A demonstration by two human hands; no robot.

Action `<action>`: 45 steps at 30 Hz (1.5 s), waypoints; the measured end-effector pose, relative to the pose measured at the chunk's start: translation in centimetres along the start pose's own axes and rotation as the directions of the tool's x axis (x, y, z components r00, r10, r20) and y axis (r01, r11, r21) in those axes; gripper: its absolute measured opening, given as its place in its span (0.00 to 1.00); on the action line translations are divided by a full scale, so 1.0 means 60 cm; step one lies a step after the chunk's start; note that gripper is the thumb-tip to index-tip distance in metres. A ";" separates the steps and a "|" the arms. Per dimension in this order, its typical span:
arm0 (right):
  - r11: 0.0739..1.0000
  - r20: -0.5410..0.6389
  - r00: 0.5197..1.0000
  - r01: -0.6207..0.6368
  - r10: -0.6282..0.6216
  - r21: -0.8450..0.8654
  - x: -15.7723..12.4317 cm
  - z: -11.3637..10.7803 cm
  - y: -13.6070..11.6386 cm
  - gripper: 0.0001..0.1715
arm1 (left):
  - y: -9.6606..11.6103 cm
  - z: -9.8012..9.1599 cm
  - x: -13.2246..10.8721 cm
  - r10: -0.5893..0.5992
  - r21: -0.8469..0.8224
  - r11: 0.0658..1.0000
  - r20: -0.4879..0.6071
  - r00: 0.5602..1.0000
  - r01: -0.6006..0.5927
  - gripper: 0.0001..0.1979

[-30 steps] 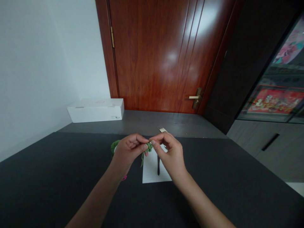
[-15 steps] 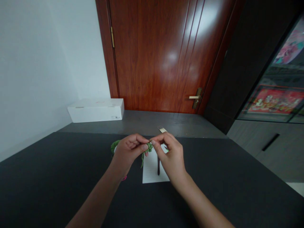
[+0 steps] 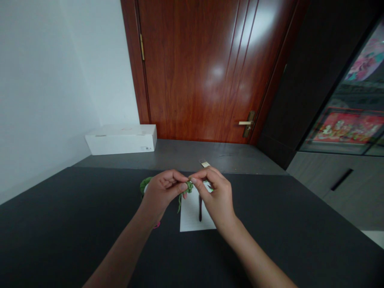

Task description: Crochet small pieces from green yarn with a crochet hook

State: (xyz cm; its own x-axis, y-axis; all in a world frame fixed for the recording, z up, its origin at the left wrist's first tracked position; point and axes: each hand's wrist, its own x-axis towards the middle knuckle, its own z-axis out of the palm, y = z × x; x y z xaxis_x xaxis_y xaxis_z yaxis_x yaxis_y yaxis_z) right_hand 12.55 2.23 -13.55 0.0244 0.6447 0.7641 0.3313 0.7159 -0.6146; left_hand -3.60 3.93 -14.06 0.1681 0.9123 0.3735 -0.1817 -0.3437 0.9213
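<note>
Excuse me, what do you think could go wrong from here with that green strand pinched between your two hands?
The green strand is held only at the fingertips of the left hand and right hand, so it might slip. Its loose end hangs over the white paper and could perhaps snag on the dark slim stick there.

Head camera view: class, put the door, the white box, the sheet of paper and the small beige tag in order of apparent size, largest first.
1. Door
2. White box and sheet of paper: too alike to rank, since the paper is nearer the camera
3. Small beige tag
</note>
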 end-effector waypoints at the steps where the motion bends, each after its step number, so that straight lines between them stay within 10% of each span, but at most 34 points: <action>1: 1.000 -0.001 1.000 -0.005 0.005 0.006 0.000 0.001 0.000 0.07 | 0.000 0.000 0.000 0.002 -0.004 1.000 -0.001 1.000 -0.002 0.06; 45: 0.793 0.123 0.977 -0.212 0.173 0.571 -0.010 0.029 0.019 0.11 | 0.016 0.016 -0.002 0.052 -0.002 0.999 -0.093 0.994 -0.052 0.04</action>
State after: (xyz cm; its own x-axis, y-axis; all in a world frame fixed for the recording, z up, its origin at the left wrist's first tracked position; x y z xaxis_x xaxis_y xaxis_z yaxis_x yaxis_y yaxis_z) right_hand 11.27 3.15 -15.03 -0.0350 0.7866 0.6164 -0.2807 0.5843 -0.7615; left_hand -2.84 3.28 -13.14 0.0677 0.9100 0.4091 -0.1921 -0.3905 0.9004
